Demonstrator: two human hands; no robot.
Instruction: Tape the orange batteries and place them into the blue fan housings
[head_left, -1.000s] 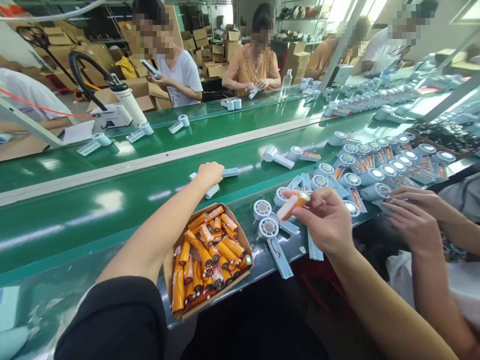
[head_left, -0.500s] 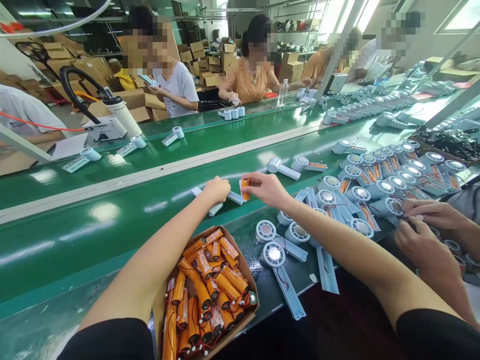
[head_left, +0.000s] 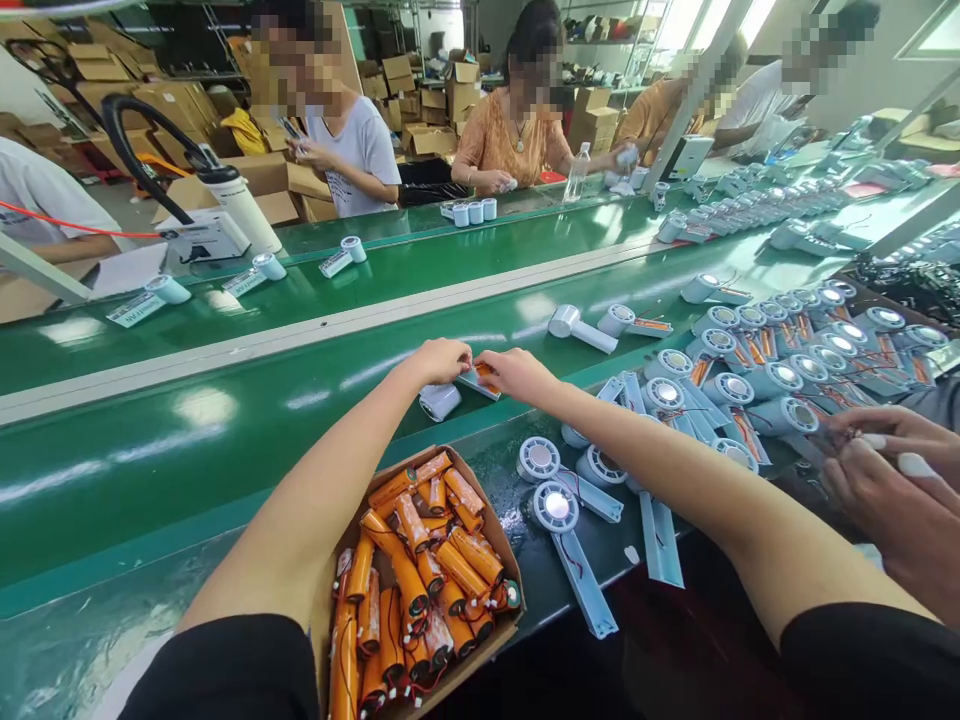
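Note:
My right hand (head_left: pixel 519 376) is closed on an orange battery (head_left: pixel 482 370), mostly covered by its fingers, at the open handle of a light-blue handheld fan (head_left: pixel 441 402). That fan lies on the green conveyor belt, its round head below my left hand (head_left: pixel 441 360). The left fingertips are pinched together beside the battery, and what they hold is too small to make out. Below, between my forearms, a cardboard box (head_left: pixel 517 560) holds several orange batteries with red and black wires. Near my right forearm lie open fan housings (head_left: pixel 556 506) with loose wires.
Two more fans (head_left: pixel 577 328) lie on the belt beyond my right hand. Rows of fans with batteries (head_left: pixel 776 376) crowd the right side, where a co-worker's hands (head_left: pixel 885 470) work. Several people sit across the belt, near a clear bottle (head_left: pixel 577 175).
My left hand has moved right, up against my right hand. The battery has come down to the fan's handle and is now more hidden. The camera view has shifted slightly.

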